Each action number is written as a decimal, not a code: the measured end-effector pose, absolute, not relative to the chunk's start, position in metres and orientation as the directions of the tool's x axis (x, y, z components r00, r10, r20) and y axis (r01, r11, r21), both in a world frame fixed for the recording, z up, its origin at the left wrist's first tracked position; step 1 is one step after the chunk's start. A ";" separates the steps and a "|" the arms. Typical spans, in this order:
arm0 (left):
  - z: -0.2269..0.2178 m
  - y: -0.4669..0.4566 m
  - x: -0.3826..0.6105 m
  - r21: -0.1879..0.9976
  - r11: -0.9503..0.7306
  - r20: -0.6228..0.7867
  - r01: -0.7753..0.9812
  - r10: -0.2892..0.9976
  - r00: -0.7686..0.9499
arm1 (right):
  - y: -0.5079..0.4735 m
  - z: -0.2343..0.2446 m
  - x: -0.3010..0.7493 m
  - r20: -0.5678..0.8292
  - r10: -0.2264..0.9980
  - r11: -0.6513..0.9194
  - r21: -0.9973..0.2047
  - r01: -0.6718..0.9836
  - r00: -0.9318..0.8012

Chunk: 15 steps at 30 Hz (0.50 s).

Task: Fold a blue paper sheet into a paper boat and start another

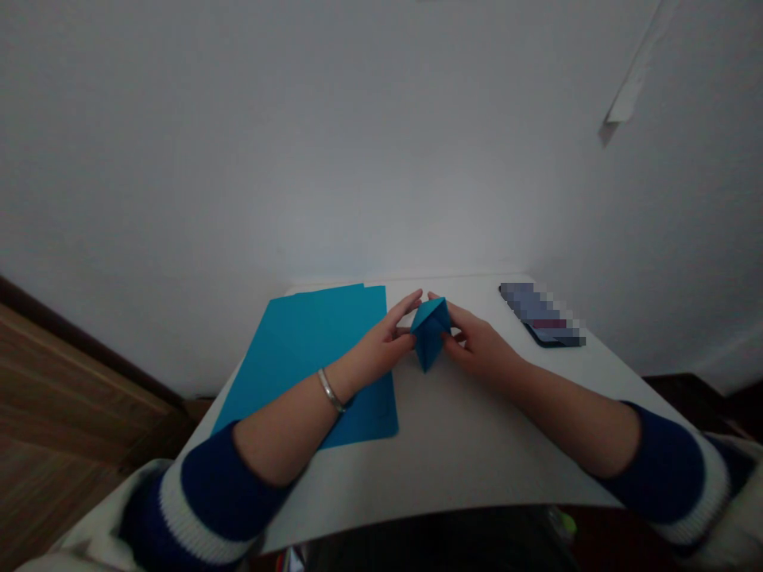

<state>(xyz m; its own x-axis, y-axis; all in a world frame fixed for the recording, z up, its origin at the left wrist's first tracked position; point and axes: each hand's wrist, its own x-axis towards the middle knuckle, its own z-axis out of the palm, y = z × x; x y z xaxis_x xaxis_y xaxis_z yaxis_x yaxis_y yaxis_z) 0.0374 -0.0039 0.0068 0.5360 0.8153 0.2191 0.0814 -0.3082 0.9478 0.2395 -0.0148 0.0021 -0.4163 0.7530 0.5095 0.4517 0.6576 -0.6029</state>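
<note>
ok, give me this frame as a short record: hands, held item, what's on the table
left hand: pinches left side of the folded blue paper
right hand: grips its right side
folded blue paper: pointed, tip toward the person
blue sheets: flat on the table, partly under the left forearm
phone: flat at far right, apart from the hands
bracelet: silver, on left wrist

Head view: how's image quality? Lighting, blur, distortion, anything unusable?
Head view: dim and underexposed with a cool cast and no glare. Wide-angle distortion bows the near edge of the table. The left hand and right hand, pinching the folded blue paper, look sharp enough. The phone is masked by a pixel mosaic, so its screen is unreadable.
</note>
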 end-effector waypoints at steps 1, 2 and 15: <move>0.006 -0.003 0.038 0.955 -0.289 0.208 0.074 0.823 0.529 | -0.015 0.003 0.240 0.502 0.758 0.653 -0.583 0.484 -0.418; 0.004 -0.002 0.038 0.961 -0.269 0.196 0.067 0.831 0.521 | -0.015 0.004 0.241 0.487 0.769 0.638 -0.565 0.523 -0.414; 0.006 -0.002 0.043 0.984 -0.164 0.110 0.069 0.866 0.487 | -0.009 -0.006 0.249 0.508 0.803 0.594 -0.649 0.474 -0.311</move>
